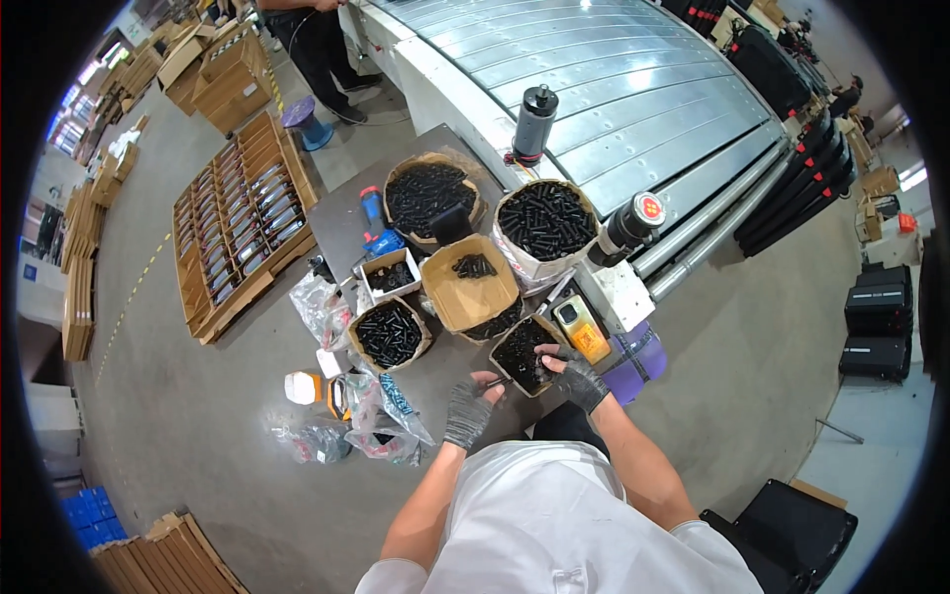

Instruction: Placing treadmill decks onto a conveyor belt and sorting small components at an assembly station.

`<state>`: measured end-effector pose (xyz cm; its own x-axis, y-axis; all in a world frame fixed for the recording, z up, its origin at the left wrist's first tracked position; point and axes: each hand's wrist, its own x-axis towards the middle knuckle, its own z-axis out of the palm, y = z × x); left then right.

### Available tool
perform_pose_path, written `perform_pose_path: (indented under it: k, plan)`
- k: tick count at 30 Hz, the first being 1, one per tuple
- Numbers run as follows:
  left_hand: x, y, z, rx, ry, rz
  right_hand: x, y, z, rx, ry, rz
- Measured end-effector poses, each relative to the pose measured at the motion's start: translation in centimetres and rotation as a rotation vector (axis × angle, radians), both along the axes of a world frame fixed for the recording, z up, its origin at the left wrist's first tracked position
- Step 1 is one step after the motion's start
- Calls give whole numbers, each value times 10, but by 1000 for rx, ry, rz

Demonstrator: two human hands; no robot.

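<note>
My left hand (471, 409), in a grey fingerless glove, pinches a small dark cylindrical part (499, 381) beside the near left wall of an open cardboard box. Small black pieces (515, 353) fill that box. Over its right side, my right hand (577, 379), gloved the same way, has its thumb and fingertips drawn together; what they hold is too small to make out. Just beyond stands a tan carton (445, 297) with a few black cylindrical parts (475, 265) in it. A yellow-backed phone (584, 333) lies near my right hand.
Boxes of black parts (388, 334) and a white-wrapped container (547, 222) crowd the table. A blue and red power driver (377, 220) lies behind. Metal conveyor slats (594, 89) rise beyond. Plastic bags (381, 426) lie at the left edge. Another person (317, 49) stands at the far left.
</note>
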<state>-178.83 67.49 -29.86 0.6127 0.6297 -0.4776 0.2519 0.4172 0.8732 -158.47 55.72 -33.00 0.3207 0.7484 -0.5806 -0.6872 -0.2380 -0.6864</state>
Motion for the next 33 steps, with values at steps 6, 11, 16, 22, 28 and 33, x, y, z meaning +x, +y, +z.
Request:
perform_pose_path:
  k: [6,11,16,22,28,33]
  plan:
    - [17,-4,-5,152,-45,-21,1,-10,20,165,211,-99]
    - [23,-6,3,-61,-62,80,-2,-8,23,62,157,-130]
    - [25,-8,2,-48,-84,71,-5,-11,26,151,240,-138]
    - [27,-10,-4,26,-132,77,-9,-15,34,247,258,-120]
    - [28,-10,-10,85,-124,61,-13,-16,36,92,77,-102]
    - [28,-9,-7,-28,-114,111,-13,-12,49,59,184,-139]
